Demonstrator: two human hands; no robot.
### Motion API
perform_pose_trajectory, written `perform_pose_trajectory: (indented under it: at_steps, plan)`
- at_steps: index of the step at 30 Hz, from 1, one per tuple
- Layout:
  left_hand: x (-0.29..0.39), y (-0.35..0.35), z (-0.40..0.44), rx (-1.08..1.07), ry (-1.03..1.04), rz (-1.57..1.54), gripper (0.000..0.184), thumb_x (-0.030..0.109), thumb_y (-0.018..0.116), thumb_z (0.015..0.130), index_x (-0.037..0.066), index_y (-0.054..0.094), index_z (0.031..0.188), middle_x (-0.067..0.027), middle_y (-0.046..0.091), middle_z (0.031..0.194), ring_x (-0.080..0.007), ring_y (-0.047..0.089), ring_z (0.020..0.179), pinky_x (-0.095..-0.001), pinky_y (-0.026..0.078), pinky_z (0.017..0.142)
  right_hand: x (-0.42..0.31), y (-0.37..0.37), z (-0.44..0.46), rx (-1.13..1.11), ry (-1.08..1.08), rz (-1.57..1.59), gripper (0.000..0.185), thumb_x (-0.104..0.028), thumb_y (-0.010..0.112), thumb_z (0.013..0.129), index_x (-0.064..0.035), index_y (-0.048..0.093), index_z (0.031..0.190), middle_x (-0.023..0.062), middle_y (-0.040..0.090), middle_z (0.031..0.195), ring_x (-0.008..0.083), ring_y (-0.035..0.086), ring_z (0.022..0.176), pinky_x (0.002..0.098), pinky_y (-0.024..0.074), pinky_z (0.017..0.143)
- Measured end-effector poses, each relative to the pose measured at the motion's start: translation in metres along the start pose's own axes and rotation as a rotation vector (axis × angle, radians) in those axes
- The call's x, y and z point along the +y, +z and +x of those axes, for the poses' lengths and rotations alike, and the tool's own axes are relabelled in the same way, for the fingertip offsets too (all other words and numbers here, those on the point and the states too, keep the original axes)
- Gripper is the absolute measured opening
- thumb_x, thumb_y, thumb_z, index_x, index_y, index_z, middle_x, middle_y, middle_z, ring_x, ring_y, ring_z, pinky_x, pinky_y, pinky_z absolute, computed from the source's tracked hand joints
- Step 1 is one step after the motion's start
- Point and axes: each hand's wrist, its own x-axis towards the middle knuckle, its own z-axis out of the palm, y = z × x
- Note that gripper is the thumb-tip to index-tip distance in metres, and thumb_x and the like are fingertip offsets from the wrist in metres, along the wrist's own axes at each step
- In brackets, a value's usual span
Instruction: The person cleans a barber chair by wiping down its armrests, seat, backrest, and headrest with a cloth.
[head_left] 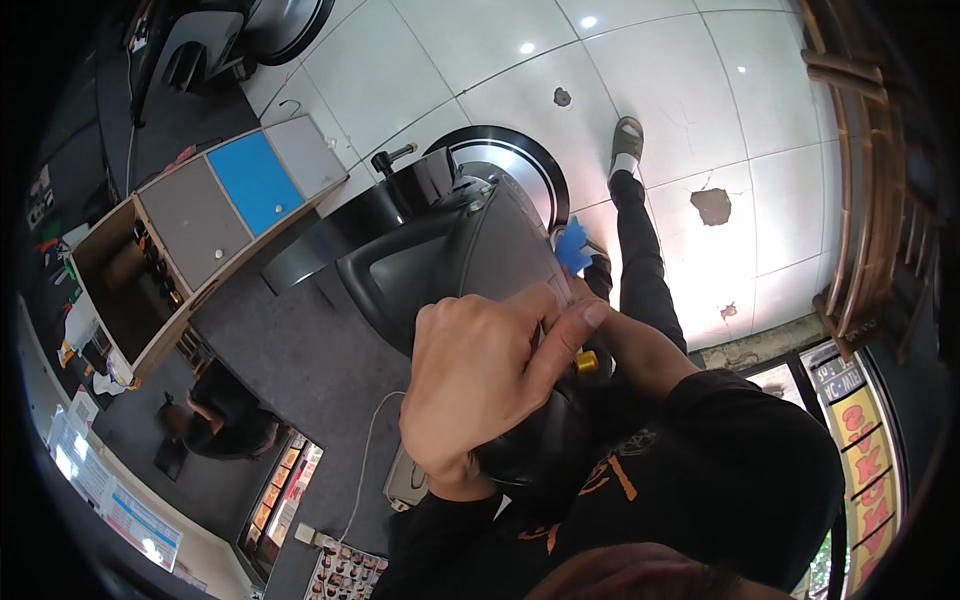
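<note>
My left hand (pixel 475 365) is closed in the middle of the view, back of the hand up, with the thumb reaching to the upper right. What its curled fingers grip is hidden. My right hand (pixel 590 298) is just beyond it, mostly covered, so its fingers do not show. A spiky blue item (pixel 572 248) on a thin pale stem stands out above both hands. Beneath the left thumb, a gold-coloured cylinder (pixel 587 362) shows against something dark. A black chair (pixel 400 275) with a round metal base lies behind the hands.
A cabinet (pixel 205 215) with grey and blue doors stands at the left, beside a dark grey counter (pixel 270 330). A pale cable runs over that surface. Bamboo furniture (pixel 850 190) stands at the right. Legs and a sandalled foot (pixel 627 140) show on the tiled floor.
</note>
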Motion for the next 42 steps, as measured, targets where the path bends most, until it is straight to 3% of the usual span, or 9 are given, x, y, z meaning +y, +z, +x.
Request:
perform_pose_trajectory:
  at_steps: [7, 9, 11, 17, 23, 30, 31, 36, 42]
  plan:
    - [0.003, 0.001, -0.002, -0.014, 0.012, 0.005, 0.046, 0.044, 0.068, 0.099, 0.008, 0.069, 0.07, -0.0084, 0.049, 0.043, -0.0307, 0.055, 0.04, -0.04, 0.036, 0.042, -0.192, 0.006, 0.011, 0.052, -0.203, 0.119, 0.089, -0.066, 0.037, 0.105, 0.0145, 0.053, 0.141, 0.0359, 0.057, 0.142, 0.0458, 0.051, 0.139, 0.0461, 0.0376, 0.116]
    - [0.002, 0.001, -0.001, -0.016, 0.017, -0.006, 0.046, 0.045, 0.068, 0.099, 0.009, 0.068, 0.07, -0.0079, 0.049, 0.043, -0.0304, 0.055, 0.04, -0.0398, 0.035, 0.042, -0.274, 0.017, 0.017, -0.085, -0.257, 0.049, 0.094, -0.07, 0.045, 0.102, 0.0127, 0.05, 0.145, 0.0284, 0.059, 0.141, 0.0316, 0.058, 0.131, 0.0413, 0.0478, 0.105]
    - [0.001, 0.002, -0.001, -0.013, 0.019, -0.019, 0.047, 0.045, 0.068, 0.099, 0.009, 0.067, 0.069, -0.0075, 0.049, 0.043, -0.0303, 0.055, 0.04, -0.0397, 0.035, 0.042, -0.337, 0.03, -0.009, -0.337, -0.471, 0.081, 0.086, -0.066, 0.042, 0.104, 0.0116, 0.061, 0.135, 0.0328, 0.062, 0.136, 0.0466, 0.055, 0.135, 0.0454, 0.0406, 0.114]
    - [0.001, 0.002, 0.001, -0.003, 0.024, -0.04, 0.045, 0.043, 0.069, 0.099, 0.009, 0.067, 0.07, -0.0068, 0.051, 0.044, -0.0293, 0.055, 0.04, -0.039, 0.035, 0.043, -0.298, 0.025, -0.018, -0.032, -0.573, -0.079, 0.089, -0.068, 0.038, 0.104, 0.0101, 0.053, 0.143, 0.0309, 0.055, 0.147, 0.0427, 0.051, 0.14, 0.045, 0.0366, 0.118]
    - [0.001, 0.006, -0.001, 0.029, 0.012, -0.081, 0.043, 0.042, 0.069, 0.099, 0.009, 0.068, 0.071, -0.0052, 0.052, 0.044, -0.0265, 0.055, 0.039, -0.0375, 0.035, 0.042, -0.063, 0.007, 0.014, 0.069, -0.151, 0.048, 0.085, -0.064, 0.032, 0.106, 0.011, 0.056, 0.139, 0.0394, 0.057, 0.137, 0.0496, 0.052, 0.135, 0.049, 0.0402, 0.113]
    - [0.003, 0.007, -0.005, 0.022, 0.001, -0.054, 0.042, 0.042, 0.069, 0.099, 0.009, 0.067, 0.072, -0.0043, 0.051, 0.044, -0.0259, 0.054, 0.039, -0.0372, 0.035, 0.042, -0.139, 0.005, 0.01, 0.214, -0.277, -0.405, 0.057, -0.045, 0.042, 0.104, 0.0038, 0.064, 0.123, 0.0379, 0.066, 0.117, 0.0538, 0.065, 0.108, 0.0594, 0.0504, 0.093]
    - [0.003, 0.008, -0.005, 0.025, 0.004, -0.066, 0.042, 0.041, 0.07, 0.099, 0.01, 0.067, 0.072, -0.0044, 0.051, 0.044, -0.026, 0.054, 0.039, -0.0372, 0.035, 0.042, -0.144, 0.016, 0.067, 0.273, -0.746, -0.618, 0.056, -0.045, 0.043, 0.104, 0.0019, 0.065, 0.123, 0.0376, 0.067, 0.115, 0.0551, 0.066, 0.104, 0.0614, 0.0514, 0.087]
    - [0.001, 0.01, -0.005, 0.026, 0.032, -0.075, 0.042, 0.041, 0.07, 0.099, 0.009, 0.066, 0.072, -0.005, 0.05, 0.044, -0.0271, 0.054, 0.039, -0.0376, 0.035, 0.042, -0.376, 0.043, -0.021, -0.172, -0.558, -0.005, 0.073, -0.061, 0.049, 0.105, 0.0057, 0.066, 0.129, 0.0224, 0.07, 0.124, 0.0315, 0.064, 0.117, 0.0426, 0.047, 0.101]
    - [0.001, 0.004, -0.003, -0.003, 0.013, -0.073, 0.041, 0.041, 0.07, 0.098, 0.009, 0.066, 0.073, -0.0054, 0.051, 0.045, -0.0267, 0.054, 0.039, -0.0377, 0.035, 0.042, -0.284, 0.023, 0.026, 0.081, -0.68, -0.245, 0.075, -0.06, 0.041, 0.107, 0.0081, 0.06, 0.133, 0.0322, 0.067, 0.125, 0.0429, 0.064, 0.121, 0.0471, 0.0468, 0.103]
